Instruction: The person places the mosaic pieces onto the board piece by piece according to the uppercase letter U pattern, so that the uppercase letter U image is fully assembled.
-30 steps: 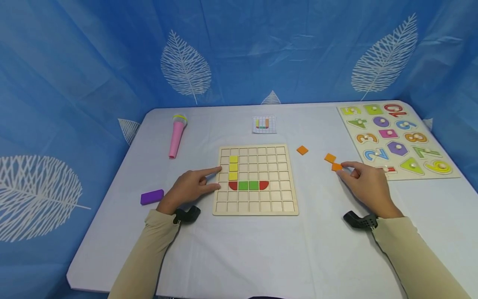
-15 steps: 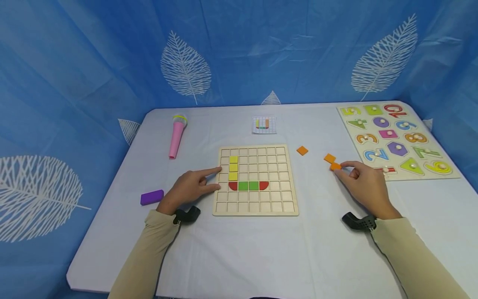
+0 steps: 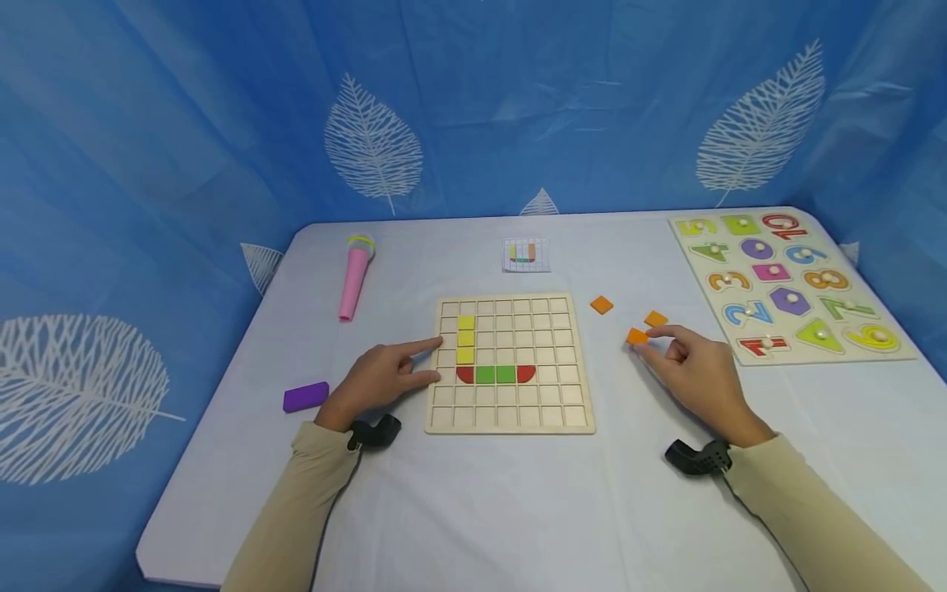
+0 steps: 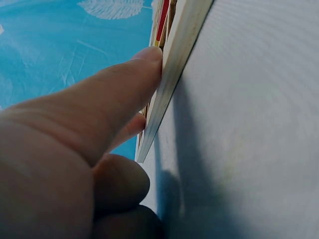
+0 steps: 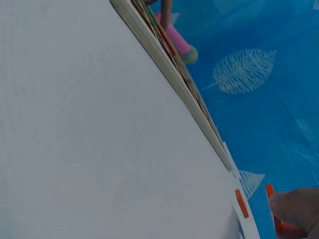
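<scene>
My right hand (image 3: 699, 374) pinches an orange square tile (image 3: 637, 336) between thumb and index finger. In the right wrist view the same tile (image 5: 273, 206) shows edge-on at the fingertips. Two more orange tiles lie on the table, one (image 3: 655, 319) just behind the pinched one and one (image 3: 602, 305) near the board. My left hand (image 3: 381, 378) touches the left edge of the wooden grid board (image 3: 510, 419) with straight thumb and index finger, the other fingers folded. On the board stand yellow squares (image 3: 466, 338) in a column above a row of red quarter-rounds (image 3: 526, 374) and green squares (image 3: 495, 375).
A pattern card (image 3: 526, 255) lies behind the board. At the back right is a number-and-shape puzzle (image 3: 792, 288). To the left lie a pink toy microphone (image 3: 355, 279) and a purple block (image 3: 306, 397), on the white-covered table (image 3: 473, 510).
The right hand has drawn the pinched orange tile left, away from beside the other orange tile and toward the board. My left hand stays at the board's edge.
</scene>
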A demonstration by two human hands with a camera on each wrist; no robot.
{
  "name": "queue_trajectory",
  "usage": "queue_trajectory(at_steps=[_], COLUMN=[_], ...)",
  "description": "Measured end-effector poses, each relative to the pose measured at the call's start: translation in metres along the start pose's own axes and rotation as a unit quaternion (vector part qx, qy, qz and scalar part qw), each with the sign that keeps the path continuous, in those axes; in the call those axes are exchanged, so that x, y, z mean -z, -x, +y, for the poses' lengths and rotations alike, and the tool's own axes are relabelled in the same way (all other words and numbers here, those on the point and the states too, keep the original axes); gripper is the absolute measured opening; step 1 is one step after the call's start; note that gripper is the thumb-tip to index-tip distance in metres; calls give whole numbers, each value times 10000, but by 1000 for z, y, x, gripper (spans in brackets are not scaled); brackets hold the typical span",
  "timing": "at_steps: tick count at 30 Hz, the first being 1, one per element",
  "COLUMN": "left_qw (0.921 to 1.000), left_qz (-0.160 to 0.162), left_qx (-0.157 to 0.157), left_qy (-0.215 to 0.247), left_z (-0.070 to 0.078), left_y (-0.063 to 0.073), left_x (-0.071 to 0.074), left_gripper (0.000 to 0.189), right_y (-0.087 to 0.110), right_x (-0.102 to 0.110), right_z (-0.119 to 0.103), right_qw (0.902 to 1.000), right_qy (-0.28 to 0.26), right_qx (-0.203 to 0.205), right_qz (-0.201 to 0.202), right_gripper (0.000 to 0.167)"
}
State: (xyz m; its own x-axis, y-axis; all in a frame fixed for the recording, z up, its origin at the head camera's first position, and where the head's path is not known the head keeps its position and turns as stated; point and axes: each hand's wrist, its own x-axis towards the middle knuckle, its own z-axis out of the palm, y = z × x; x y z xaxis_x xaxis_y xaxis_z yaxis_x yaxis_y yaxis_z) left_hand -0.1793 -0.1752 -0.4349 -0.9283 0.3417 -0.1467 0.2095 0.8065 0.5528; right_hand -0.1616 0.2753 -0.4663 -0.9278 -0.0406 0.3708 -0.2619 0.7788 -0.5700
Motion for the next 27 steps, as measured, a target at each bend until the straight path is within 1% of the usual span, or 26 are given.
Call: queue_trajectory(at_steps=[6,10,13,21,27], left_qw=[10000,9999,9999,9999,9999], left_qz=[33,78,120,94,27], left_qx=[-30,-64,-91,-116,-100], left_qy=[-11,12,14,-75,-39], left_z=[-2,-3,-3,-4,-3], left_y=[0,1,0,-1,-2], left_x=[-1,-1,0,0,-1], left_gripper=[65,64,64,64,64], right_y=[-5,-8,-11,-18,-20], right_x=[-9,-16,-20,-36,-48], right_z=[-16,-27,-35,-56,-65], right_qw=[9991,9974,9961,9916,9886], right_qy=[-77,-154,-223,-541,-673], right_qx=[365,656,788,969,1011], right_qz=[-212,-271,-323,-670,-885], right_gripper=[23,22,22,20,23])
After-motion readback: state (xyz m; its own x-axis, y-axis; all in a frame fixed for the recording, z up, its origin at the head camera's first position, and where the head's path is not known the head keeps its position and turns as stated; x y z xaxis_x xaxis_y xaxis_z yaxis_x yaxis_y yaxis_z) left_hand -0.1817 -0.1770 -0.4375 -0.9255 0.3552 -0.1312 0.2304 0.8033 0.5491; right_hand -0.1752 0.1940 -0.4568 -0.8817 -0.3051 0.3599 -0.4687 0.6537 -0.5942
